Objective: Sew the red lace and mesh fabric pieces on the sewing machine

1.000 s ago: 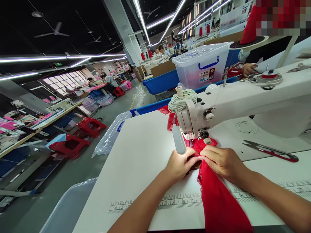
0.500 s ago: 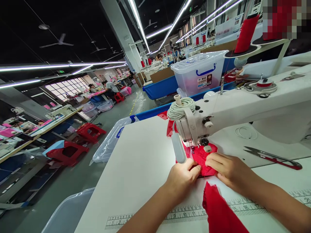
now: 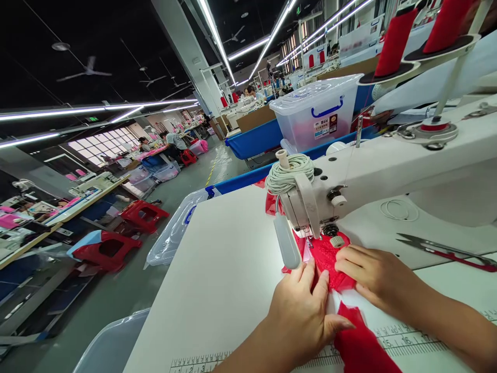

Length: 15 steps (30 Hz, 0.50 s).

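Head view, the only one: red lacy cloth [image 3: 328,259] lies on the white table [image 3: 217,259], its far part at the presser foot [image 3: 309,242] of the sewing machine [image 3: 388,160], just right of the grey lamp [image 3: 287,242]. Left hand [image 3: 297,305]: fingers extended, loosely spread, tips resting on the cloth's near left part; no grip noted. Right hand [image 3: 378,274]: fingers bent, tips at the cloth's right side; from where I stand, cannot tell whether they pinch it. Progress, judged: cloth is set at the foot, so work is under way; freeing it is left. Stitches too small to make out. A second red piece [image 3: 359,339] lies nearer, by the left thumb; whether joined, unclear. Snips [image 3: 446,251] lie right, out of hand.
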Motion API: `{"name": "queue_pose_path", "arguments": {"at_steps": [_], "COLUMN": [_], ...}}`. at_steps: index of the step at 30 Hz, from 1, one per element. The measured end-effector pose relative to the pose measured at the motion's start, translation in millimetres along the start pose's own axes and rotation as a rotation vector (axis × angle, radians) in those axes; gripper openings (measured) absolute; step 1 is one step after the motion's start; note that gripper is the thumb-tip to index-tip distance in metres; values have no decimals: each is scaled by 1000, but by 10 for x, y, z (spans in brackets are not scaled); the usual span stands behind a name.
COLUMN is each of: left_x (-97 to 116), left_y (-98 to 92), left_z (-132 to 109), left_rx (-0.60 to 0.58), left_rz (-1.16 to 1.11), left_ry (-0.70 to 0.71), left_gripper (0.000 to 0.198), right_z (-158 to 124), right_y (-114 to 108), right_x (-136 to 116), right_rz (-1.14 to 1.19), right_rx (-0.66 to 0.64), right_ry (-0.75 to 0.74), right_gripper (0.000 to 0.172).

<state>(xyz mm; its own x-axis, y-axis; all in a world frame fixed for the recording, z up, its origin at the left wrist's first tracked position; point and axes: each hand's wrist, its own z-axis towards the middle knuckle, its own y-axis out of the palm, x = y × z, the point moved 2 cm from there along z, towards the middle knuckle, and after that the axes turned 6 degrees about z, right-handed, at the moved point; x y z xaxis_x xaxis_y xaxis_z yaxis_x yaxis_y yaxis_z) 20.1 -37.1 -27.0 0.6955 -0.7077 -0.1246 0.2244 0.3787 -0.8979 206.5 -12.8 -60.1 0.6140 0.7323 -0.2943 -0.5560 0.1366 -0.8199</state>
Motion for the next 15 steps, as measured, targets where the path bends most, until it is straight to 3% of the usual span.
{"name": "queue_pose_path", "arguments": {"at_steps": [6,15], "left_x": [19,-43], "left_y": [18,93], "left_z": [22,12], "left_rx": [62,53], "left_rz": [36,70], "left_ry": [-13,-30], "left_gripper": [86,90], "right_z": [3,81], "right_y": [5,-13], "right_x": [2,1], "right_rz": [-31,-64], "right_rx": [7,63], "right_ry": [4,-8], "right_gripper": [35,34]}}
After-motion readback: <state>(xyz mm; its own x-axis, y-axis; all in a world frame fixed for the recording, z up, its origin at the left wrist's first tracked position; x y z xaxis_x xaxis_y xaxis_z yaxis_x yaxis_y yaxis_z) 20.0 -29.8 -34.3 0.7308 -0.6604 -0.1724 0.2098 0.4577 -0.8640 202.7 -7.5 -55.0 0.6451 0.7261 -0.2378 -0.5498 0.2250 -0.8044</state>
